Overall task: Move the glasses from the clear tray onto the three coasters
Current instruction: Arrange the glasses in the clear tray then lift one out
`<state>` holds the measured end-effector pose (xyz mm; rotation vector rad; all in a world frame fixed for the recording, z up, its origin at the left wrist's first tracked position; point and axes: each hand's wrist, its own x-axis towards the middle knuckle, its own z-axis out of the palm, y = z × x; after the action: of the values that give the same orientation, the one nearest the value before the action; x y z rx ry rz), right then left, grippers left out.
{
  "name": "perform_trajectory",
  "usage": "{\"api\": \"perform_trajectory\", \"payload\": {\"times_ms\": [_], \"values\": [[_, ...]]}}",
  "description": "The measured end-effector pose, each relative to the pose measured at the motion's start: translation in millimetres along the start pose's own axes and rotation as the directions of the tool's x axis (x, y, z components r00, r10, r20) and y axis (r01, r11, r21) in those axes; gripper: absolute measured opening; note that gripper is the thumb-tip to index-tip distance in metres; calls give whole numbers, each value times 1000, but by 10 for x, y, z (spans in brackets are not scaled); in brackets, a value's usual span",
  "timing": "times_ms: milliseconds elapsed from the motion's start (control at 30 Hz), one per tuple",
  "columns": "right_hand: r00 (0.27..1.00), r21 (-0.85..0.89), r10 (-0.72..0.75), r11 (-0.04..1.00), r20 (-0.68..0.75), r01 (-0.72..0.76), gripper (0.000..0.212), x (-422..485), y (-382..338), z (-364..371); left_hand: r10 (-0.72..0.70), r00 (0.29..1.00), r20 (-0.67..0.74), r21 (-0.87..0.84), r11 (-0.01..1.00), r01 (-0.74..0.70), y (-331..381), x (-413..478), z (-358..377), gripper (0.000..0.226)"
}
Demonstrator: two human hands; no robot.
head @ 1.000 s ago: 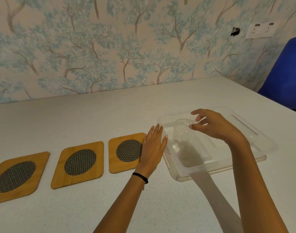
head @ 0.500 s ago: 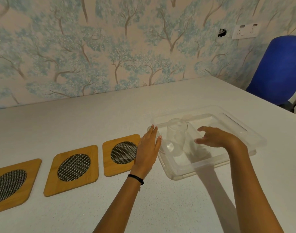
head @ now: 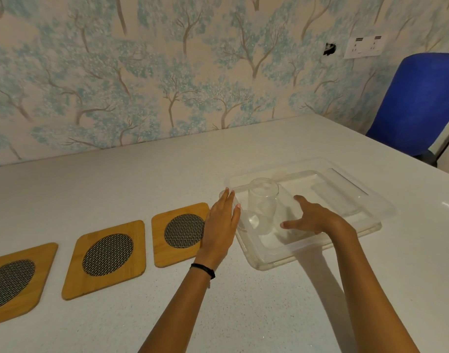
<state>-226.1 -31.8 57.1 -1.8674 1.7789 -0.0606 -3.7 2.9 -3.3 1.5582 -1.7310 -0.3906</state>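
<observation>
Both hands are spread and empty: right hand (head: 312, 217) just beside the glass (head: 263, 200), left hand (head: 222, 222) at the tray (head: 366, 215) edge. Grip the glass low, lift straight.

One clear glass (head: 263, 202) stands upright at the left end of the clear tray (head: 358, 220). My right hand (head: 311, 217) hovers spread inside the tray, just right of the glass, holding nothing. My left hand (head: 222, 222) lies flat between the tray and the nearest coaster (head: 179, 234).
</observation>
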Motion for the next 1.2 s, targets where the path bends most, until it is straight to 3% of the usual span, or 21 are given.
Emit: {"api": "perform_trajectory", "payload": {"times_ms": [333,600,867,1200], "values": [[978,263,-76,956,-194,127,78,54,332,-80,12,1000,-8,15,1000,-12,-37,13,19,52],[888,469,-56,833,-457,294,62,99,382,-72,14,1000,-16,13,1000,-14,-45,13,20,51],[757,528,17,727,-653,439,66,104,403,-92,15,1000,-11,17,1000,-15,-45,17,9,52],[689,482,-57,673,-722,561,64,101,420,-89,10,1000,-12,15,1000,-10,-25,-3,-12,52]]}}
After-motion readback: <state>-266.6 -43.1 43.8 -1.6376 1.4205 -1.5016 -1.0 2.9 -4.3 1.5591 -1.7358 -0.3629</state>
